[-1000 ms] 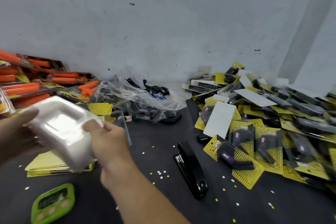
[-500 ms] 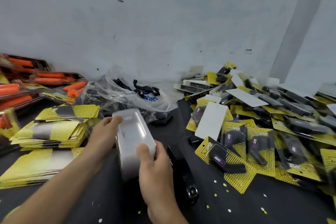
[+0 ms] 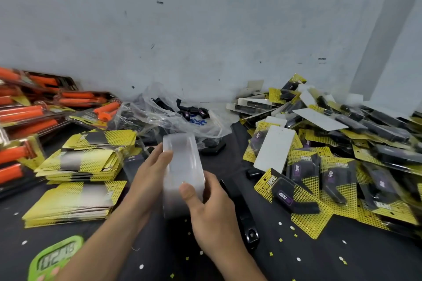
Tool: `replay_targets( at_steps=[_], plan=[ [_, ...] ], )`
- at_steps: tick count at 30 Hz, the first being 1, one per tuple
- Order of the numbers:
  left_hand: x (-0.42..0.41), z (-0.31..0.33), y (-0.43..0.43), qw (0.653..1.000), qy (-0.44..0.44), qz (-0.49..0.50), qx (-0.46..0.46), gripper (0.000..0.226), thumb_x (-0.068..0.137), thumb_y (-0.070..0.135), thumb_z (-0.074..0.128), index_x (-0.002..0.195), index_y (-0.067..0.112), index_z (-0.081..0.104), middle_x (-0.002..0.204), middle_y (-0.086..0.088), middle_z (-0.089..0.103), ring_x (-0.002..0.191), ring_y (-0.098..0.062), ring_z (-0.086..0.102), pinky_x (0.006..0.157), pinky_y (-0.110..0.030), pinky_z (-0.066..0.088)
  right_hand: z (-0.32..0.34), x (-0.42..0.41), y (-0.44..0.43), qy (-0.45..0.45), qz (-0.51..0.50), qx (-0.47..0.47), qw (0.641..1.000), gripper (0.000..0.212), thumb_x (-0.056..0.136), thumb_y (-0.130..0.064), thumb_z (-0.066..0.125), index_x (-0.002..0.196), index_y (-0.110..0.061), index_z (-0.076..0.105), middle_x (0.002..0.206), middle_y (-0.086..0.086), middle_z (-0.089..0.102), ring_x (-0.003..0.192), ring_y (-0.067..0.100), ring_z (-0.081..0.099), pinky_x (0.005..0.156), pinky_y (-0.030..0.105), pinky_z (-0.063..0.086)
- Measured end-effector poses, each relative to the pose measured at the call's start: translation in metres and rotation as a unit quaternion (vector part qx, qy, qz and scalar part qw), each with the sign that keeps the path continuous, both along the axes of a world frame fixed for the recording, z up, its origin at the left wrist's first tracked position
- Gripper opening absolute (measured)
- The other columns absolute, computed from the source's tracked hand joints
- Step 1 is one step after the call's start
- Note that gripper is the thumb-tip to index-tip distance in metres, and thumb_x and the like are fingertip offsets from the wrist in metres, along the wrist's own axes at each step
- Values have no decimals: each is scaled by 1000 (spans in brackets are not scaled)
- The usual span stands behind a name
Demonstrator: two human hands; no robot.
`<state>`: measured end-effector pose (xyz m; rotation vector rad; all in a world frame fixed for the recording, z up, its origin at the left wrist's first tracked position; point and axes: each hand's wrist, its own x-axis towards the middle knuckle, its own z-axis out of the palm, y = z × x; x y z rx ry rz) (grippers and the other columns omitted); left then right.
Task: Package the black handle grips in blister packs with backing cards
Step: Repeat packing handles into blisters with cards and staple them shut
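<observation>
A stack of clear plastic blister shells [image 3: 181, 166] is held upright between both hands above the dark table. My left hand [image 3: 148, 178] grips its left side with the thumb near the top edge. My right hand [image 3: 210, 210] grips the lower right end, thumb pressed on the front. Loose black handle grips [image 3: 189, 112] lie in a crumpled clear bag [image 3: 173, 118] by the wall. Yellow backing cards [image 3: 75, 201] are stacked at the left. Finished yellow packs with black grips [image 3: 319, 178] are heaped at the right.
A black stapler [image 3: 242, 214] lies just right of my right hand. A green digital timer [image 3: 54, 258] sits at the lower left. Packs of orange grips [image 3: 27, 114] are piled at the far left. Paper punch scraps dot the dark table [image 3: 319, 258].
The hands carried the blister stack from the left to the middle of the table. The view shifted, bringing the green timer back into sight. Both hands still hold the stack.
</observation>
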<state>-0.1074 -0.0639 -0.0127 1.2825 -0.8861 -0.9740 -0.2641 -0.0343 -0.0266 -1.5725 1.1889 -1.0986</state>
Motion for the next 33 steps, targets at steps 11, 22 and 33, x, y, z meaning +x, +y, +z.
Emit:
replay_targets(
  at_steps=[11,22,33],
  plan=[
    [13,18,10,961,-218,168,-8,30,57,56,73,85,48,79,72,21,73,62,3,65,63,-27,49,22,5,-11,15,-103,-88,991,35,80,-61,71,87,-28,62,77,-16,65,74,1,61,62,14,45],
    [14,31,16,935,-284,213,17,13,72,43,83,66,50,74,56,19,68,63,-5,66,59,-23,42,48,3,-30,116,-52,-13,992,29,80,-34,67,69,-8,61,51,-6,53,50,10,51,51,29,41],
    [9,16,16,973,-152,126,-121,17,74,46,80,90,42,81,72,3,75,57,-4,62,56,-18,50,58,-2,-32,216,-98,-169,957,43,100,-26,51,60,-15,40,53,0,44,61,30,46,57,36,31]
  ],
)
